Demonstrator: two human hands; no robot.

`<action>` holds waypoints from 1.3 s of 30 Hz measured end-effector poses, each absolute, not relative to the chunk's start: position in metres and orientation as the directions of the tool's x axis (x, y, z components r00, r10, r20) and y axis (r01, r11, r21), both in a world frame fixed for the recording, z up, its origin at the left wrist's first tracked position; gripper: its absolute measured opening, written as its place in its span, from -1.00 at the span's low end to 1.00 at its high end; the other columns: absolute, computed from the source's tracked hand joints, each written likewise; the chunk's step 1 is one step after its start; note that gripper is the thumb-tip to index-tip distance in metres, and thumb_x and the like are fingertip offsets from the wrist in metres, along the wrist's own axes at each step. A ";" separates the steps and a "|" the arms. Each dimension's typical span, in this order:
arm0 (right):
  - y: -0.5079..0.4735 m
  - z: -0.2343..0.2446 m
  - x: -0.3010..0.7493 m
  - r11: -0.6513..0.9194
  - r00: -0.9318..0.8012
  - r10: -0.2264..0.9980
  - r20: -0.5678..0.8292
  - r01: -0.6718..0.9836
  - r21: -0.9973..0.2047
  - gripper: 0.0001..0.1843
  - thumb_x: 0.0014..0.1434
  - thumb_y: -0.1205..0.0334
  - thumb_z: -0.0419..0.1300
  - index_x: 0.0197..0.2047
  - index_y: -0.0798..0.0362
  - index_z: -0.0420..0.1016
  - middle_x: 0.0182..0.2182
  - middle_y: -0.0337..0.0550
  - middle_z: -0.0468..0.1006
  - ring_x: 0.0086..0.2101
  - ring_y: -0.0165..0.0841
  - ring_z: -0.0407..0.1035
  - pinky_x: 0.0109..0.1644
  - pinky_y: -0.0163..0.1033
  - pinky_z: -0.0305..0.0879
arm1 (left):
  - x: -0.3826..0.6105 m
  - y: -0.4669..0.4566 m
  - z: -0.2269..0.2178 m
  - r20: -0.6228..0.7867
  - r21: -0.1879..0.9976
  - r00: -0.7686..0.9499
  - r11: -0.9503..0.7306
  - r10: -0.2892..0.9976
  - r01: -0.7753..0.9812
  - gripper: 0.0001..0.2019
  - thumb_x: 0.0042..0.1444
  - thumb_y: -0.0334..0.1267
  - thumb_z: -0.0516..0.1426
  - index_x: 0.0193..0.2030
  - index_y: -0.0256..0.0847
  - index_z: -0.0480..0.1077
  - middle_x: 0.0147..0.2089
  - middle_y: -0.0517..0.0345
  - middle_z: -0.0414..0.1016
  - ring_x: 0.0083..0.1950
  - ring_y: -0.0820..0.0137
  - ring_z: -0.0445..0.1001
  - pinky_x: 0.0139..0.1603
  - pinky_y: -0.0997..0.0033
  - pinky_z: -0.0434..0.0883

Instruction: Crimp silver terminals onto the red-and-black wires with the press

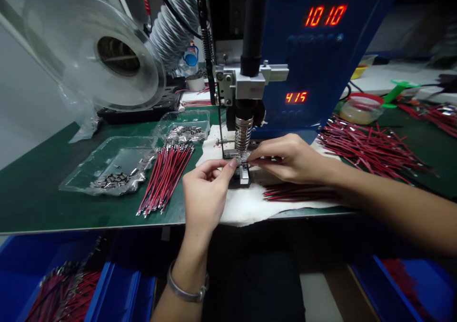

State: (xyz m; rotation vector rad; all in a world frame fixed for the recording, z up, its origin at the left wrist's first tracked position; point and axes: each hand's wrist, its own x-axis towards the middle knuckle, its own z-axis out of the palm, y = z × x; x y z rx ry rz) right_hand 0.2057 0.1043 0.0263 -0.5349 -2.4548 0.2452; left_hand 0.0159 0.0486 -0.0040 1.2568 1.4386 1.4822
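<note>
My left hand (pixel 210 184) is closed in a pinch at the left of a small metal fixture (pixel 244 173), thumb and fingertips pressed together. From the right, my right hand (pixel 282 158) pinches at the same fixture, its fingertips just beneath the soldering head (pixel 244 131) with its coiled spring. Whatever lies between the fingertips is too small and covered to make out. Several red and black wires (pixel 298 192) rest on the white cloth (pixel 246 203) below my right hand. A bundle of red wires with metal ends (pixel 166 177) lies left of my left hand.
Clear plastic trays (pixel 85 181) of small metal parts stand at the left, near a large transparent reel (pixel 82 51). A blue machine housing (pixel 321 60) with red digits rises behind. A heap of red wires (pixel 367 148) lies right. Blue bins (pixel 117 288) sit below the table edge.
</note>
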 end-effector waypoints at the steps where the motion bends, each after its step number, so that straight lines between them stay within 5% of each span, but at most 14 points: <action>1: 0.105 0.027 0.206 0.903 -0.742 0.425 0.519 0.312 -0.294 -0.84 0.18 0.45 0.14 -0.21 0.22 0.54 -0.40 -0.12 0.56 -0.45 -0.51 0.37 -0.35 -0.44 0.24 | 0.016 0.048 -0.004 0.163 0.982 -0.279 -0.128 0.946 0.140 -0.72 -0.06 -0.08 0.30 -0.39 -0.31 0.53 -0.60 0.21 0.31 -0.58 0.58 0.16 -0.58 0.58 0.09; 19: 0.105 0.029 0.209 0.900 -0.767 0.430 0.477 0.322 -0.293 -0.84 0.20 0.40 0.13 -0.21 0.21 0.53 -0.40 -0.12 0.55 -0.44 -0.50 0.36 -0.35 -0.42 0.23 | 0.016 0.046 -0.002 0.194 0.971 -0.282 -0.143 0.939 0.191 -0.68 0.03 -0.04 0.23 -0.47 -0.31 0.49 -0.61 0.24 0.18 -0.55 0.54 0.09 -0.55 0.53 0.07; 39: 0.105 0.028 0.209 0.897 -0.757 0.434 0.488 0.314 -0.310 -0.86 0.20 0.40 0.14 -0.22 0.18 0.53 -0.41 -0.15 0.54 -0.46 -0.51 0.36 -0.36 -0.44 0.22 | 0.015 0.045 -0.002 0.244 0.954 -0.277 -0.178 0.929 0.243 -0.72 0.06 -0.07 0.21 -0.44 -0.30 0.51 -0.53 0.16 0.39 -0.41 0.43 0.35 -0.41 0.53 0.26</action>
